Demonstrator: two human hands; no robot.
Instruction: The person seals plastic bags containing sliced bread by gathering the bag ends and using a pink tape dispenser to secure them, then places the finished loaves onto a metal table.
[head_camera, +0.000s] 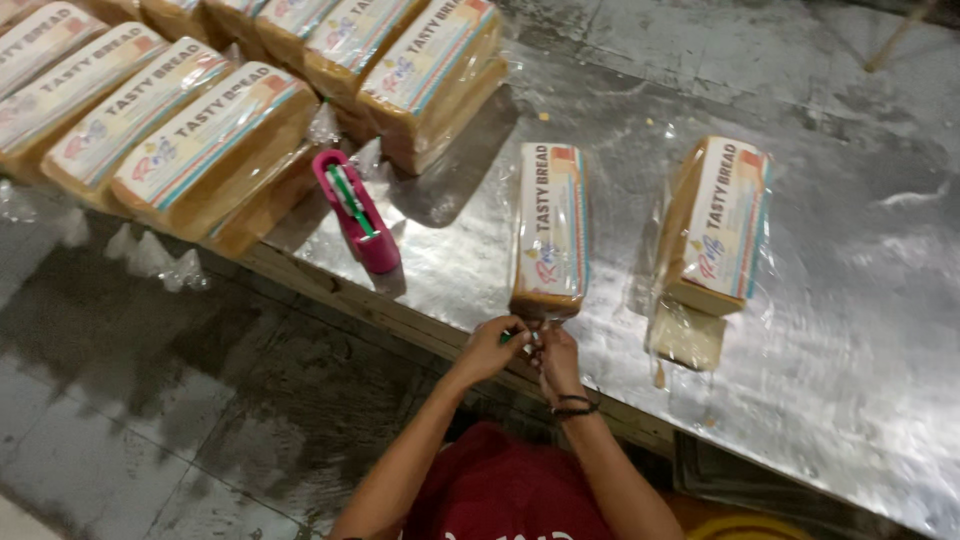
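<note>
Red cloth over the person's lap (500, 495) fills the near edge of the view, cut off at the bottom. Just beyond it both hands meet at the near end of a bagged bread loaf (550, 230) that lies lengthwise on the metal-covered table (850, 330), close to its near edge. The left hand (490, 345) and the right hand (557, 358) are pressed together, fingers pinched on the gathered plastic at the bag's neck. A speck of green shows between the fingers; what it is cannot be made out. A dark band sits on the right wrist.

To the right, a second bagged loaf (715, 225) rests apart from the first, its loose open plastic end trailing toward the near side. To the left stands a pink tape dispenser (357, 210) with green tape, right at the table's edge. Farther left and far, a row of bagged loaves (210, 140) lies side by side, partly cut off by the top and left borders. Below the table edge, the wet floor (150, 400) is dark and blurred.
</note>
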